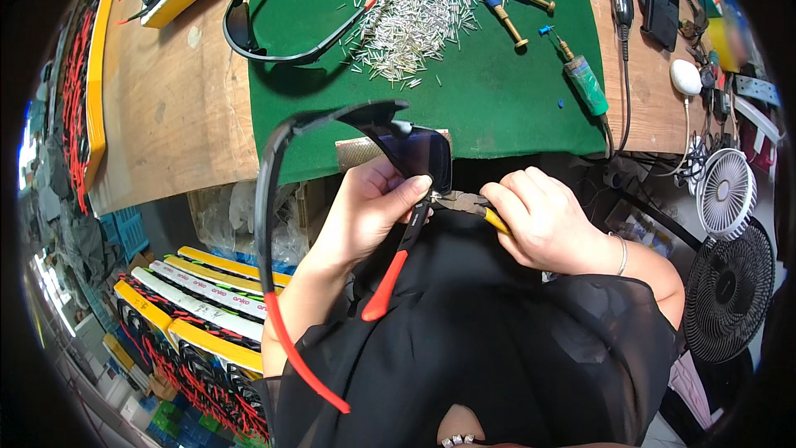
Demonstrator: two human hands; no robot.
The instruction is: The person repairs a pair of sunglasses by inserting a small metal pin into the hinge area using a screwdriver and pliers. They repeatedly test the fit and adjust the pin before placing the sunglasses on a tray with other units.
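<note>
My left hand pinches a pair of black sunglasses with red temple tips near the hinge of one temple. Yellow-handled pliers are closed in my right hand, their jaws meeting the sunglasses at that hinge, beside my left thumb. What the jaws grip is too small to make out. Beyond my hands, a heap of small silver pins lies on the green mat. A second pair of sunglasses rests left of the heap, one red tip touching it.
Two blue-handled screwdriver-like tools and a green-handled tool lie right of the heap. A white fan and a black fan stand at the right. Yellow-edged trays packed with glasses sit low at the left.
</note>
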